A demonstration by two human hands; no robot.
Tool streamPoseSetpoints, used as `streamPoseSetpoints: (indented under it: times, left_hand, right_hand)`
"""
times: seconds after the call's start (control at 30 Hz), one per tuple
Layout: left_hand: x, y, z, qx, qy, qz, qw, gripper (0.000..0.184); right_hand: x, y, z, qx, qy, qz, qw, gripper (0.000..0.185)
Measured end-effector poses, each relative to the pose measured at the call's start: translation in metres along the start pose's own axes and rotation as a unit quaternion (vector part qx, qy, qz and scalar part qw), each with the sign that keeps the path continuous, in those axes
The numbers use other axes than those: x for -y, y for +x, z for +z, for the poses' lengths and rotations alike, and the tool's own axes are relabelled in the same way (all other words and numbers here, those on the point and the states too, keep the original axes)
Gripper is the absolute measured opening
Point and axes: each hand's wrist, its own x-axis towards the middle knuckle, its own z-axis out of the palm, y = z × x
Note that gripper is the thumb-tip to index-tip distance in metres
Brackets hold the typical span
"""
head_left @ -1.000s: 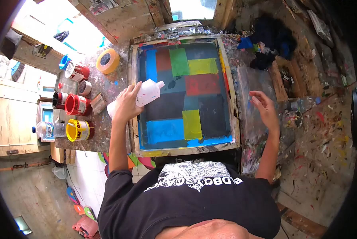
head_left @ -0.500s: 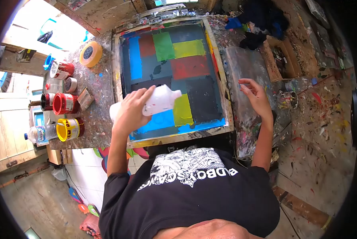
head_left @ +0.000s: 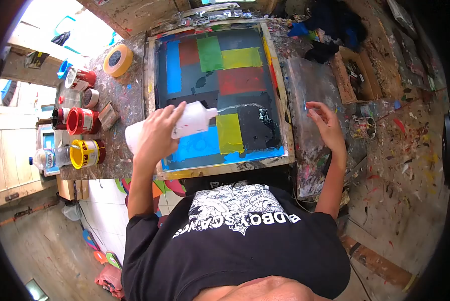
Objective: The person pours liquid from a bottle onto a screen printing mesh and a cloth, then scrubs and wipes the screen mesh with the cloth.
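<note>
My left hand (head_left: pixel 157 133) is wrapped round a white plastic bottle (head_left: pixel 192 120), tilted on its side above the screen printing frame (head_left: pixel 291 135). A thin stream of clear liquid (head_left: pixel 240 106) shoots from its nozzle to the right. It lands on a dark panel of the mesh, where a shiny wet patch (head_left: pixel 266 118) shows. Blue, red, green and yellow rectangles cover other parts of the screen. Just right of the frame, my right hand (head_left: pixel 329 128) hovers with fingers curled in a loose pinch; something small and pale seems to be at the fingertips, too small to name.
Along the left stand a yellow paint can (head_left: pixel 87 154), a red can (head_left: pixel 82 121), a water bottle (head_left: pixel 49 158) and a tape roll (head_left: pixel 118 60). A wooden block (head_left: pixel 109 116) lies near them. At right are a cardboard box (head_left: pixel 358 75), a paint-smeared tin (head_left: pixel 363 127) and dark cloth (head_left: pixel 335 25).
The white bottle has moved left and slightly up with my left hand. Liquid now streams from its nozzle, and a wet patch has appeared on the mesh. My right hand has barely moved.
</note>
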Motion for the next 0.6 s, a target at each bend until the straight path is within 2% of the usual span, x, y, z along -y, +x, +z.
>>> streamPoseSetpoints:
  times: [0.1,0.17,0.3,0.37,0.5,0.6]
  left_hand:
    - [0.005,-0.020,-0.018,0.044,0.036,-0.049,0.997,0.084]
    - [0.011,-0.041,-0.023,0.033,0.039,-0.041,0.998,0.082]
    - [0.023,-0.064,-0.038,0.061,0.025,-0.112,0.992,0.080]
    - [0.032,-0.064,-0.043,0.037,0.055,-0.177,0.982,0.079]
    - [0.053,-0.037,-0.054,-0.009,0.097,-0.220,0.971,0.076]
    - [0.081,-0.020,-0.052,-0.042,0.106,-0.202,0.973,0.075]
  right_hand:
    - [-0.006,0.004,0.001,0.019,0.006,-0.014,1.000,0.031]
    - [-0.001,0.003,0.002,0.013,-0.004,-0.010,1.000,0.031]
    - [-0.006,0.008,0.002,0.025,0.002,-0.005,1.000,0.031]
    - [-0.007,0.014,0.004,0.024,0.007,-0.004,1.000,0.030]
    - [0.003,0.020,0.007,0.038,-0.008,-0.015,0.999,0.030]
    - [0.005,0.017,0.005,0.029,-0.029,-0.011,0.999,0.029]
